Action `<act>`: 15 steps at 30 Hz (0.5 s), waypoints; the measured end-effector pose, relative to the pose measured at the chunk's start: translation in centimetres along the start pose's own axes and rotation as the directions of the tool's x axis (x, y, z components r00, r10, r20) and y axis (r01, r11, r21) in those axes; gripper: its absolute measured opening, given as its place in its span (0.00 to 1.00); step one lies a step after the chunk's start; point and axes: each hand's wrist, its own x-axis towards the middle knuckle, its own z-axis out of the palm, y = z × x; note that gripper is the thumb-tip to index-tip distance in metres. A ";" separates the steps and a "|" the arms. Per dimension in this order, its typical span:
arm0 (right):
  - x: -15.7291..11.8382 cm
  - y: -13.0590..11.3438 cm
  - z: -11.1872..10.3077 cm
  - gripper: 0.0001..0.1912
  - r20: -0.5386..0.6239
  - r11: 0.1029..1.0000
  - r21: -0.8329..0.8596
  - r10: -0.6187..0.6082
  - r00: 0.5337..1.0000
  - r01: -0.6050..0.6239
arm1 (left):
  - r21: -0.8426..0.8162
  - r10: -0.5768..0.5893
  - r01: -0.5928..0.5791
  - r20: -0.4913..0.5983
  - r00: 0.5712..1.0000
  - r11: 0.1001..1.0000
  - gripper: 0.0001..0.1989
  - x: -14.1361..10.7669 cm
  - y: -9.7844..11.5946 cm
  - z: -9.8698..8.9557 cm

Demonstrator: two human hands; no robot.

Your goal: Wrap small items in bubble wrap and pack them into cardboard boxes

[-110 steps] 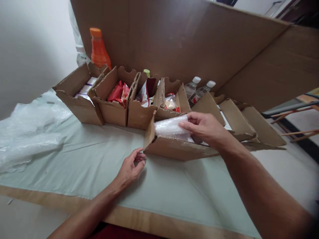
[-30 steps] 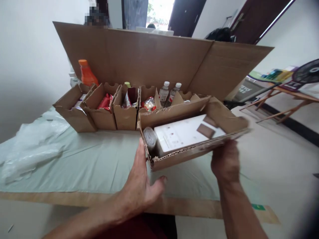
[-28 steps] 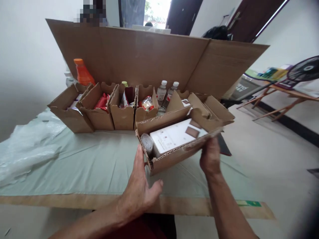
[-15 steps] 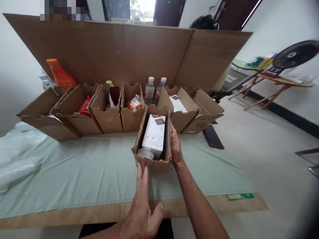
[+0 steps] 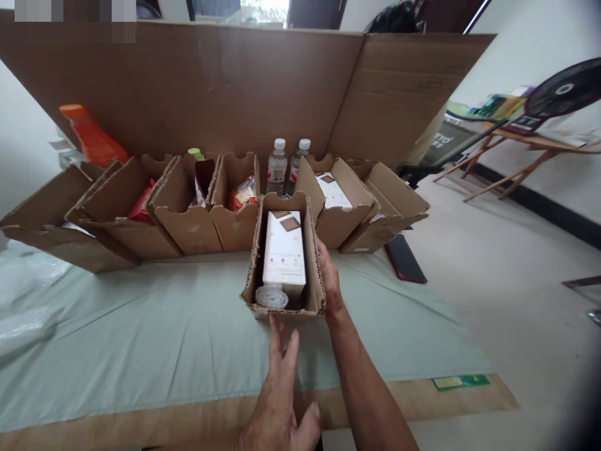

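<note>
An open cardboard bin point(image 5: 286, 312) stands in front of the row, tilted toward me. Inside it are a white box point(image 5: 284, 254) and a clear plastic roll point(image 5: 271, 297). My right hand point(image 5: 331, 282) lies along the bin's right side, its fingertips partly hidden behind the wall. Below the front edge, my left hand point(image 5: 282, 382) has its fingers stretched out and the thumb apart, fingertips at or near the bin's lower front; contact is unclear. Behind the bin stand two clear bottles point(image 5: 277, 168) with white caps.
More cardboard bins point(image 5: 188, 228) line the back, with packets and another white box point(image 5: 333, 190). A tall cardboard panel point(image 5: 211, 88) rises behind them, near an orange bottle point(image 5: 96, 138). Plastic bags point(image 5: 28, 300) lie left, a dark flat object point(image 5: 405, 258) right.
The view has shifted, and the front bin now sits slightly left of its earlier place against the row. My left hand's fingers have spread more and sit lower relative to the bin.
</note>
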 end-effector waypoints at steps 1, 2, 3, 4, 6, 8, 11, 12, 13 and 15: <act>-0.1 -0.1 0.0 0.34 -0.012 1.000 0.012 -0.013 1.000 0.013 | -0.002 -0.010 0.009 -0.005 1.000 1.000 0.53 0.0 -0.1 0.1; -0.3 -0.2 -0.1 0.34 -0.023 1.000 0.025 -0.019 1.000 0.019 | -0.007 -0.011 0.011 -0.009 1.000 1.000 0.52 0.0 -0.2 0.1; -0.5 -0.1 -0.1 0.34 -0.032 0.999 0.045 -0.012 0.999 0.014 | -0.010 -0.005 0.005 -0.007 1.000 1.000 0.51 0.0 -0.3 0.0; -0.6 0.2 -0.1 0.34 -0.041 0.998 0.069 0.008 0.999 -0.005 | -0.006 -0.001 0.001 0.001 1.000 1.000 0.50 0.2 -0.3 -0.1; -0.9 1.0 0.0 0.36 -0.068 0.993 0.094 0.082 0.994 -0.075 | 0.011 0.007 -0.007 0.017 1.000 1.000 0.50 1.1 -0.5 -0.5; -1.1 2.2 -0.1 0.38 -0.117 0.986 0.079 0.159 0.980 -0.150 | 0.023 0.005 -0.006 0.007 1.000 1.000 0.49 2.7 -0.8 -0.5; -1.2 3.9 -0.2 0.40 -0.229 0.972 0.023 0.232 0.945 -0.233 | 0.027 -0.010 0.011 -0.022 1.000 1.000 0.48 6.8 -1.6 0.0; -1.1 4.4 -0.3 0.40 -0.264 0.967 0.004 0.246 0.933 -0.254 | 0.029 -0.020 0.021 -0.021 1.000 0.999 0.47 8.6 -2.0 0.2; -1.1 4.9 -0.5 0.40 -0.294 0.961 -0.020 0.258 0.920 -0.275 | 0.034 -0.030 0.030 -0.017 0.999 0.999 0.47 10.4 -2.4 0.4; -0.9 5.6 -0.9 0.40 -0.324 0.948 -0.080 0.267 0.908 -0.307 | 0.065 -0.052 0.052 -0.007 0.999 0.997 0.46 14.0 -3.3 0.5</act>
